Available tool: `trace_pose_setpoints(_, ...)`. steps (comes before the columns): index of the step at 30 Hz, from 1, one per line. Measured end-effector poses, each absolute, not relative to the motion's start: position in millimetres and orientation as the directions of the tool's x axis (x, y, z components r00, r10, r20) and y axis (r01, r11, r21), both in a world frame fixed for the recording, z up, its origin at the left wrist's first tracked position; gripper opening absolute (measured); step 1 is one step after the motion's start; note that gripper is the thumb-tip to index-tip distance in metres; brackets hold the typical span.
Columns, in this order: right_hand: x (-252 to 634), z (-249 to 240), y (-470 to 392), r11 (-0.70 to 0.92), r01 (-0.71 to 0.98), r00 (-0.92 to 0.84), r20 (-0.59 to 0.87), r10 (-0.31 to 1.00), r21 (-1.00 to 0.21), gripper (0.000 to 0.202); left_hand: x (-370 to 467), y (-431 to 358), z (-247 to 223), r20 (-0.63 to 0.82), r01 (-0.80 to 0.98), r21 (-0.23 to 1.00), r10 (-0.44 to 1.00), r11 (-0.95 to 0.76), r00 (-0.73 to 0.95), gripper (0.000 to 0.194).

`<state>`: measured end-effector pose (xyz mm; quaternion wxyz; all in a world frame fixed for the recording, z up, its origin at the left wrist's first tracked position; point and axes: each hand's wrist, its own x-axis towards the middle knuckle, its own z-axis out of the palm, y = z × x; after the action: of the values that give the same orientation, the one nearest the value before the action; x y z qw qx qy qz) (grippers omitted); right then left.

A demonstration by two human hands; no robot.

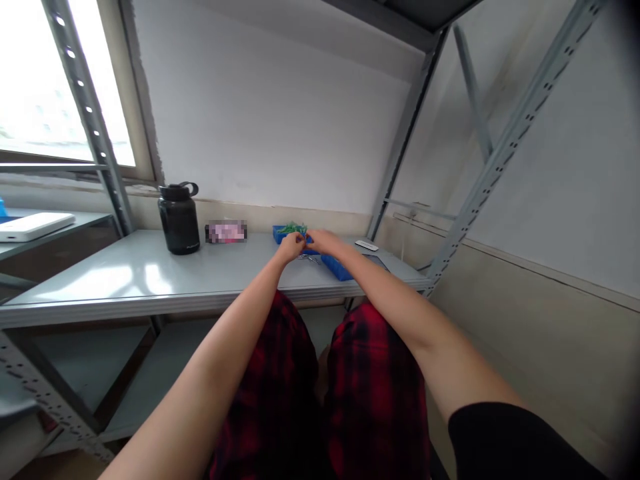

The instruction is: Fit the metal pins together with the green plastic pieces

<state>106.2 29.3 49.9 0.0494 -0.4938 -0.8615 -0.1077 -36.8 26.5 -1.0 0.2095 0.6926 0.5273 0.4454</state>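
My left hand and my right hand meet fingertip to fingertip over the shelf top. Both are closed in a pinch; whatever lies between the fingers is too small to name. Just behind them, a blue tray holds a tangle of green pieces. Below my fingers some thin shiny metal items rest on the surface, their kind unclear. A second blue tray sits beneath my right forearm, which partly covers it.
On the grey metal shelf stand a black bottle and a blurred pink-and-black packet. A white flat object and a dark flat item lie at the right. Uprights flank the shelf, with a wall behind.
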Motion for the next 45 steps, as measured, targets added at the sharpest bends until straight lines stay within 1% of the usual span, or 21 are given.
trace_pose_setpoints(3, 112.3, 52.8, 30.4, 0.512, 0.844, -0.535, 0.192, 0.823, 0.158, 0.034, -37.1, 26.8, -1.7, 0.432, 0.571, 0.726, 0.900, -0.384, 0.058, 0.017)
trace_pose_setpoints(7, 117.8, 56.3, 28.3, 0.509, 0.832, -0.546, 0.162, 0.822, 0.220, 0.023, -38.2, 28.7, -3.9, 0.464, 0.539, 0.708, 0.876, -0.456, 0.132, 0.016)
trace_pose_setpoints(9, 118.9, 57.4, 26.6, 0.500, 0.835, -0.538, 0.144, 0.831, 0.230, 0.023, -38.5, 29.2, -3.4, 0.469, 0.495, 0.734, 0.874, -0.465, 0.126, 0.014)
trace_pose_setpoints(12, 119.7, 58.6, 24.6, 0.494, 0.843, -0.527, 0.142, 0.838, 0.210, 0.025, -38.9, 28.3, -0.7, 0.424, 0.380, 0.826, 0.903, -0.417, 0.069, 0.012)
trace_pose_setpoints(15, 120.0, 58.7, 22.9, 0.503, 0.852, -0.522, 0.139, 0.842, 0.147, 0.025, -39.3, 25.7, 1.8, 0.367, 0.249, 0.895, 0.928, -0.371, 0.062, 0.017)
trace_pose_setpoints(18, 118.9, 54.8, 21.8, 0.538, 0.843, -0.536, 0.117, 0.836, 0.016, 0.024, -39.1, 23.0, 2.7, 0.341, 0.154, 0.924, 0.936, -0.350, 0.084, 0.020)
trace_pose_setpoints(20, 117.8, 50.3, 21.1, 0.555, 0.827, -0.548, 0.095, 0.831, -0.082, 0.025, -38.2, 21.6, 2.5, 0.336, 0.140, 0.926, 0.934, -0.351, 0.118, 0.021)
trace_pose_setpoints(21, 117.4, 48.1, 20.5, 0.556, 0.824, -0.550, 0.081, 0.831, -0.109, 0.026, -37.5, 21.0, 2.2, 0.342, 0.158, 0.919, 0.930, -0.361, 0.138, 0.021)
trace_pose_setpoints(22, 117.3, 46.5, 19.6, 0.550, 0.828, -0.546, 0.069, 0.835, -0.111, 0.028, -36.6, 20.6, 2.0, 0.349, 0.185, 0.909, 0.924, -0.374, 0.154, 0.020)
trace_pose_setpoints(23, 117.6, 45.6, 18.5, 0.538, 0.838, -0.535, 0.060, 0.843, -0.088, 0.029, -35.5, 20.2, 1.8, 0.355, 0.213, 0.898, 0.920, -0.384, 0.164, 0.019)
trace_pose_setpoints(25, 119.7, 46.4, 15.6, 0.497, 0.868, -0.496, 0.061, 0.866, -0.003, 0.032, -33.7, 19.3, 1.7, 0.350, 0.257, 0.887, 0.922, -0.382, 0.163, 0.016)
trace_pose_setpoints(27, 123.6, 49.8, 12.9, 0.451, 0.891, -0.454, 0.110, 0.884, 0.058, 0.031, -32.9, 18.5, 2.1, 0.340, 0.308, 0.876, 0.928, -0.371, 0.152, 0.013)
trace_pose_setpoints(30, 130.8, 55.1, 11.6, 0.442, 0.895, -0.443, 0.204, 0.873, 0.054, 0.029, -34.2, 17.8, 3.0, 0.375, 0.432, 0.803, 0.912, -0.410, 0.168, 0.016)
trace_pose_setpoints(32, 134.6, 56.1, 12.5, 0.484, 0.874, -0.482, 0.211, 0.851, 0.046, 0.031, -35.4, 18.0, 2.9, 0.397, 0.472, 0.762, 0.896, -0.444, 0.202, 0.015)
trace_pose_setpoints(35, 136.6, 54.1, 13.6, 0.529, 0.846, -0.532, 0.154, 0.833, 0.065, 0.029, -35.2, 19.0, 1.1, 0.385, 0.442, 0.765, 0.883, -0.467, 0.268, 0.011)
trace_pose_setpoints(37, 135.7, 52.7, 13.0, 0.532, 0.841, -0.540, 0.125, 0.832, 0.094, 0.028, -34.0, 19.4, -0.5, 0.376, 0.404, 0.788, 0.882, -0.465, 0.283, 0.013)
trace_pose_setpoints(42, 134.1, 53.0, 9.2, 0.559, 0.821, -0.569, 0.071, 0.820, 0.119, 0.032, -32.0, 18.7, -1.1, 0.346, 0.354, 0.843, 0.913, -0.404, 0.218, 0.026)
trace_pose_setpoints(45, 138.7, 52.9, 10.0, 0.557, 0.821, -0.568, 0.085, 0.819, 0.122, 0.032, -33.0, 17.3, 1.6, 0.334, 0.340, 0.855, 0.918, -0.391, 0.215, 0.019)
